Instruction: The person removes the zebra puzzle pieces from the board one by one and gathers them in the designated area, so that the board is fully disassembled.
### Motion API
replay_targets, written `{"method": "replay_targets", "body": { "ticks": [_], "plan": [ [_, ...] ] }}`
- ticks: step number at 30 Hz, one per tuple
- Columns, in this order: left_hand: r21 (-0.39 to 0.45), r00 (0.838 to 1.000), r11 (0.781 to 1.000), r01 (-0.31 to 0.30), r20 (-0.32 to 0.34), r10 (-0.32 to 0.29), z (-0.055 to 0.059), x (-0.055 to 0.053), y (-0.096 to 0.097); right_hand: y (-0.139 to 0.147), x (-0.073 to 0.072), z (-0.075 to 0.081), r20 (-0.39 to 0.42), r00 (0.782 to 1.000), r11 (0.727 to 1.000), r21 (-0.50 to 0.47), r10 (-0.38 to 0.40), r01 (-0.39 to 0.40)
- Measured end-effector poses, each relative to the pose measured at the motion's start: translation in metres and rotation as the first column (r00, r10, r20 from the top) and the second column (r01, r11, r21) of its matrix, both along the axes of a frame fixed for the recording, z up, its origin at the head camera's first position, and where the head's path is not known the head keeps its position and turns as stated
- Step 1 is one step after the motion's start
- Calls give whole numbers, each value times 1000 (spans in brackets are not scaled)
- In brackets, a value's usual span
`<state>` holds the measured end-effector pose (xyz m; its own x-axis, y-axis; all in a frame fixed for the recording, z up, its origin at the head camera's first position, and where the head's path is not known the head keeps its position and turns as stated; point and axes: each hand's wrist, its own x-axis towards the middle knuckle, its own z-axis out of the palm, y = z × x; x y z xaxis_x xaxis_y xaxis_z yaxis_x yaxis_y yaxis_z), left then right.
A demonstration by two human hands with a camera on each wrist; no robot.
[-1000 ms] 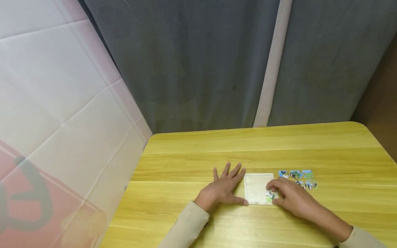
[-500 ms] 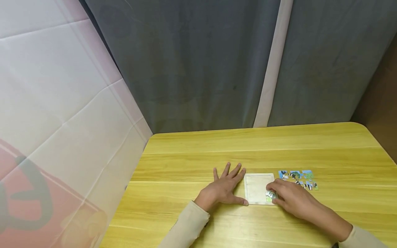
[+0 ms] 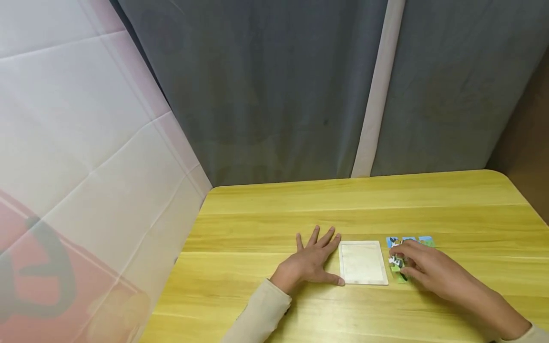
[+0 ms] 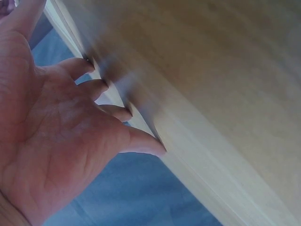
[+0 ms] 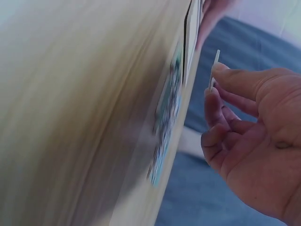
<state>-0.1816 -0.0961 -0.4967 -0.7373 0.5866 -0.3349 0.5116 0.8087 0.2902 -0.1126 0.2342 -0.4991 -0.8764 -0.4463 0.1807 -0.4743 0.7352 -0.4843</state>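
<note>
A jigsaw puzzle piece (image 5: 214, 70) with a green, black and white picture is pinched between the thumb and fingertips of my right hand (image 3: 429, 269). In the right wrist view it stands edge-on, raised off the table. Several other puzzle pieces (image 3: 426, 240) lie beneath and behind this hand, partly hidden by it. To their left is a square, pale puzzle tray (image 3: 363, 263) with a raised rim and a bare inside. My left hand (image 3: 306, 263) rests palm down with spread, straight fingers on the table, its thumb tip at the tray's near left corner.
The wooden table (image 3: 257, 209) runs back to a grey curtain (image 3: 266, 95) with a pale vertical strip. A white and pink fabric panel (image 3: 86, 143) slants along the left side, and a brown surface (image 3: 523, 133) borders the right.
My right hand has lifted the puzzle piece out of the tray's near right corner and carried it right, over the other pieces. The left hand and the tray have stayed in place.
</note>
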Motion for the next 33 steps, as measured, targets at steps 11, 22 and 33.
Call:
{"method": "replay_targets", "body": {
  "ticks": [11,22,33],
  "plan": [
    [-1,1000,1000,4,-5,-4,0,-1,0,53,10,-5,-37,998,994,85,-59,62],
    [-1,1000,1000,1,-14,-1,0,-1,0,75,16,-10,136,990,993,113,-30,15],
    [13,1000,1000,5,-11,-5,-1,0,-1,73,20,-15,96,994,991,128,-51,39]
  ]
}}
